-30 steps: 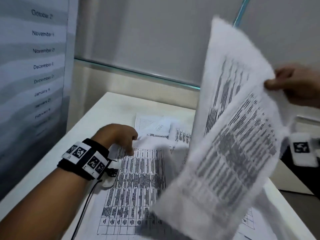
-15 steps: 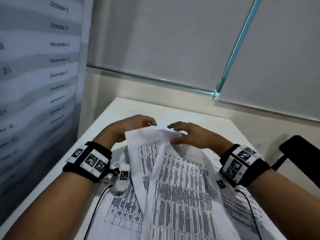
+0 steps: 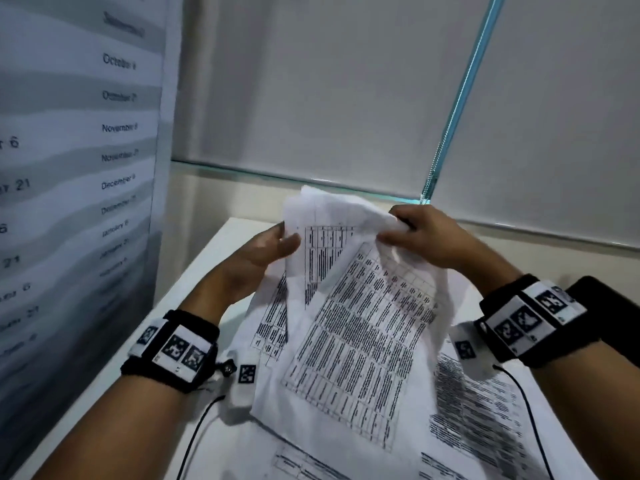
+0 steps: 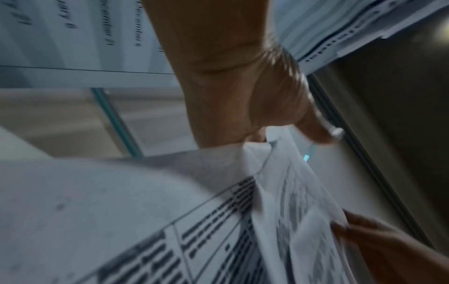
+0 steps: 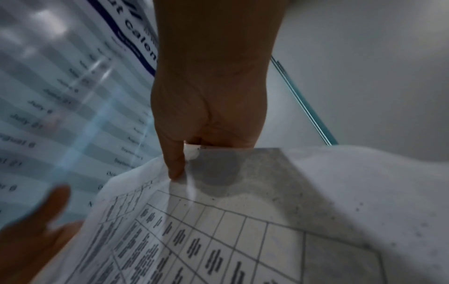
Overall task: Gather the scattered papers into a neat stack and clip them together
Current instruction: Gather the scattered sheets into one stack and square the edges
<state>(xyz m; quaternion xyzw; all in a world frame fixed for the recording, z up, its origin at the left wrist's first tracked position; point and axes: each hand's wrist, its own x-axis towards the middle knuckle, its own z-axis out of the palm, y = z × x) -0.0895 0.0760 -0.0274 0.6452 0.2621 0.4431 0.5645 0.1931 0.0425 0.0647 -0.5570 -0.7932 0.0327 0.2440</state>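
Note:
Several printed sheets with tables, the papers [image 3: 363,323], are lifted at their far end and hang askew, with their near ends down on the white table [image 3: 207,271]. My left hand [image 3: 284,237] holds their left edge, thumb on the front and fingers behind. My right hand [image 3: 394,230] pinches the crumpled top right corner. In the left wrist view the papers [image 4: 218,192] tuck into my left hand [image 4: 267,136]. The right wrist view shows my right hand [image 5: 184,163] with one digit on the front of the papers [image 5: 243,221]. More loose sheets [image 3: 478,427] lie flat on the table. No clip is in view.
A tall calendar poster [image 3: 86,168] stands close along the table's left side. Window blinds with a teal cord [image 3: 460,98] rise behind the table. A dark object [image 3: 609,306] sits off the right edge. Thin cables [image 3: 197,434] trail from my wrist bands across the sheets.
One second ago my right hand held a sheet high while the left rested on the table papers. Both hands then met at the sheets' far edge and have lifted that end up.

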